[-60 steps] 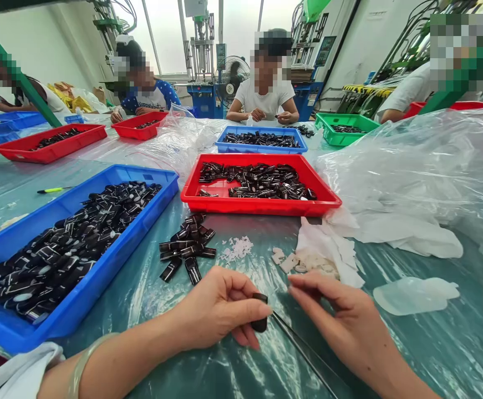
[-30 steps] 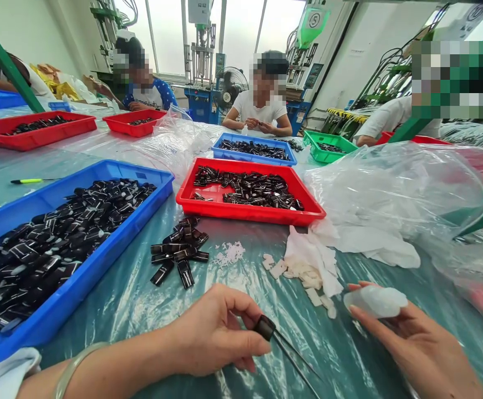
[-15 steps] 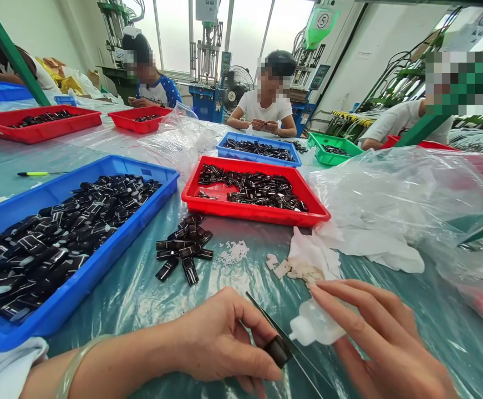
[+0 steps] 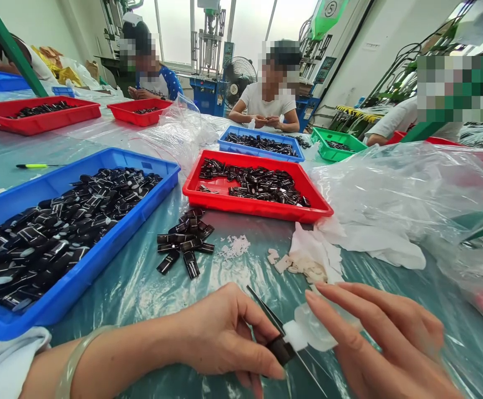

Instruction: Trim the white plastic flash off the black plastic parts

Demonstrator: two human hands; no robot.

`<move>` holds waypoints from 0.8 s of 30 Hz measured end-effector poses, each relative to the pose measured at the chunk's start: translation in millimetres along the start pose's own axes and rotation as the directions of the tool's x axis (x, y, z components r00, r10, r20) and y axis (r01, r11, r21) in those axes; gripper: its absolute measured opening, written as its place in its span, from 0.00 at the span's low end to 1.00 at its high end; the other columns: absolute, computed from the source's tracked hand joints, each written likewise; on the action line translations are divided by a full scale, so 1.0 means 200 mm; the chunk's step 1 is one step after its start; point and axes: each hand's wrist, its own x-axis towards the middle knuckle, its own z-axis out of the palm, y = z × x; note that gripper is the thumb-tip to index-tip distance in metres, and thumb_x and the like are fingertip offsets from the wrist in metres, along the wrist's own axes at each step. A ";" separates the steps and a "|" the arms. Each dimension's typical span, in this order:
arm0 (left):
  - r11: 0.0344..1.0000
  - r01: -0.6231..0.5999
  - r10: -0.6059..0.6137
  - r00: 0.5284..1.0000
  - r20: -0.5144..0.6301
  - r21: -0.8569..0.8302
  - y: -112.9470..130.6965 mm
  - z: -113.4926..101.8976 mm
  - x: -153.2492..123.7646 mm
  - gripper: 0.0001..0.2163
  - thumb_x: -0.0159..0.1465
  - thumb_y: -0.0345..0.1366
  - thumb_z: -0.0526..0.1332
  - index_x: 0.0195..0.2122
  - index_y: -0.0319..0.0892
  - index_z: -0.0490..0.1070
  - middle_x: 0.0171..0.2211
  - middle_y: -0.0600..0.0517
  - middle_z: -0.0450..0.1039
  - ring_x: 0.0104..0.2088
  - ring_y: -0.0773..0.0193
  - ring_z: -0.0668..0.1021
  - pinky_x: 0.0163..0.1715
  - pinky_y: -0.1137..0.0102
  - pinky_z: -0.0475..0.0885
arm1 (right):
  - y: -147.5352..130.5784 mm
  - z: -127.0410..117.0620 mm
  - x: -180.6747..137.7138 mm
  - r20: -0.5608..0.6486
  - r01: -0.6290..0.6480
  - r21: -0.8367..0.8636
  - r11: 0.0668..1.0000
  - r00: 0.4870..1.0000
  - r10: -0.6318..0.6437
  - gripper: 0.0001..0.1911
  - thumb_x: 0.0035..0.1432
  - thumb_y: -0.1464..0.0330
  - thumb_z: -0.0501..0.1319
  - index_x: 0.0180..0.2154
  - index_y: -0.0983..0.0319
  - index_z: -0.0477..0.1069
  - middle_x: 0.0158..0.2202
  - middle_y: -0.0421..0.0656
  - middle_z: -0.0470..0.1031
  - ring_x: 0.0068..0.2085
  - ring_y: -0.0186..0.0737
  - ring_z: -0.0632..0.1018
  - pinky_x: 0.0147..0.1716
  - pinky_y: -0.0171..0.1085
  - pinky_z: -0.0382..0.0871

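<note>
A small black plastic piece is pinched between the thumb and fingers of my left hand. My right hand is closed around a translucent white squeeze bottle, thumb below and fingers above. The bottle lies tilted, its white tip pointing left at the upper edge of the black piece; whether they touch I cannot tell. Thin metal tweezers run slantwise behind the piece; what supports them is hidden. Ahead of my left hand lies a loose heap of similar black pieces.
A blue tray full of black parts stands at left, a red tray of them in front. White scraps and a white cloth lie nearby. Clear plastic sheeting bulges at right. Several people sit across the table.
My right hand has brought the bottle's tip left, right up to the black piece. My left hand still holds the piece in nearly the same place. The view has shifted slightly.
</note>
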 end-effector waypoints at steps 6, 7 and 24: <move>1.000 0.006 -0.006 1.000 0.007 0.017 0.00 -0.01 0.00 0.08 0.48 0.35 0.67 0.25 0.35 0.73 0.17 0.56 0.68 0.17 0.74 0.72 0.20 0.81 0.69 | 0.00 -0.01 0.01 0.010 0.054 -0.017 0.998 0.998 -0.054 0.14 0.61 0.75 0.52 0.44 0.57 0.71 0.43 0.42 0.75 0.44 0.43 0.73 0.44 0.46 0.59; 1.000 0.009 -0.009 1.000 0.009 0.015 0.00 -0.01 0.00 0.08 0.48 0.35 0.67 0.26 0.35 0.73 0.17 0.56 0.69 0.17 0.74 0.73 0.20 0.81 0.69 | 0.00 -0.01 0.01 0.012 0.055 -0.016 0.998 0.998 -0.055 0.14 0.61 0.75 0.52 0.44 0.57 0.71 0.43 0.42 0.75 0.44 0.43 0.73 0.44 0.46 0.59; 0.999 0.029 -0.029 0.999 0.037 -0.013 0.01 -0.01 -0.01 0.06 0.48 0.33 0.67 0.26 0.36 0.75 0.16 0.58 0.69 0.15 0.75 0.71 0.19 0.81 0.69 | 0.05 -0.05 -0.03 0.048 0.132 0.036 0.991 0.990 -0.133 0.16 0.62 0.70 0.49 0.47 0.58 0.70 0.45 0.46 0.74 0.46 0.51 0.72 0.42 0.49 0.60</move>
